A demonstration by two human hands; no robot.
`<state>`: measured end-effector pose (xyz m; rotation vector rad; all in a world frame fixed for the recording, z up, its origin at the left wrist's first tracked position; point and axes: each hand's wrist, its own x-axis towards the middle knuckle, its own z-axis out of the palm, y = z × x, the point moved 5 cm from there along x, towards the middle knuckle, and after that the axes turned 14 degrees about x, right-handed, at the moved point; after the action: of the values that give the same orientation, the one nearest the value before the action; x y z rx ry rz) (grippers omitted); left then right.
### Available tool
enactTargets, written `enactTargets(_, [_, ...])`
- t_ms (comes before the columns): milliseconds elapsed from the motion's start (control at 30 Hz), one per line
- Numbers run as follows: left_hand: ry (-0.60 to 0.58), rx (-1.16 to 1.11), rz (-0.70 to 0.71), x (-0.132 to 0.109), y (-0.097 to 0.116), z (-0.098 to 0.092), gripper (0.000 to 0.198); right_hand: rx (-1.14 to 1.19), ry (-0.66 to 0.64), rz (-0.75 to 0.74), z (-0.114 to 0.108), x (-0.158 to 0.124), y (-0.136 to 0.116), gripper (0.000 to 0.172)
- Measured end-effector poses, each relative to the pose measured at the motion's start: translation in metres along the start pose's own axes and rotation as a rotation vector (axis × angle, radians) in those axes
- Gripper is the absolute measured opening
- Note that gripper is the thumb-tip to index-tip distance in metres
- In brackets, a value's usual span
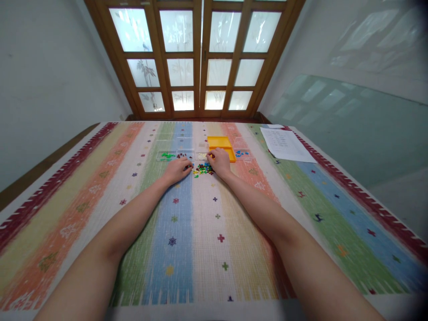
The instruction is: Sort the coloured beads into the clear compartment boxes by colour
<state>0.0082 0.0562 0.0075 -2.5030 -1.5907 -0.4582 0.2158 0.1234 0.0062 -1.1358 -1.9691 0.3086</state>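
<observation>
A small heap of mixed coloured pieces (204, 168) lies on the striped cloth between my hands. My left hand (179, 170) rests at the heap's left side, fingers curled together; whatever they hold is too small to name. Over the front of the yellow box (219, 141) is my right hand (219, 161), its fingertips pinched beside the clear box of pale pieces (201, 156). Green pieces (167, 156) fill a clear box at the left, with dark red pieces (183, 156) in the one beside it. Blue pieces (241, 153) sit in a clear box at the right.
White printed sheets (287, 145) lie at the back right of the table, with a dark pen-like object (271, 154) by their left edge. The striped tablecloth (174, 214) runs back towards wooden doors with glass panes (183, 71). A glass panel leans at the right wall.
</observation>
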Motion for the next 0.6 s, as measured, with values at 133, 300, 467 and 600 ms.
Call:
enactTargets(133, [-0.009,-0.03,0.007,0.0001,0.0003,0.0005,0.018,-0.067,0.01,0.016,-0.0016,-0.0012,0.0025,0.016])
enactTargets(300, [-0.027,-0.085,0.021,0.0003,0.0014,-0.0003,0.016,-0.098,-0.004,0.018,-0.0009,-0.001,0.0046,0.016])
enactTargets(467, [-0.044,-0.131,0.053,0.0003,0.0007,0.0001,0.016,-0.084,-0.012,0.025,-0.0015,-0.0004,0.0044,0.017])
enactTargets(600, [-0.033,-0.168,0.075,-0.0001,-0.0007,0.001,0.015,-0.046,-0.031,0.006,-0.0024,-0.002,-0.0003,0.018])
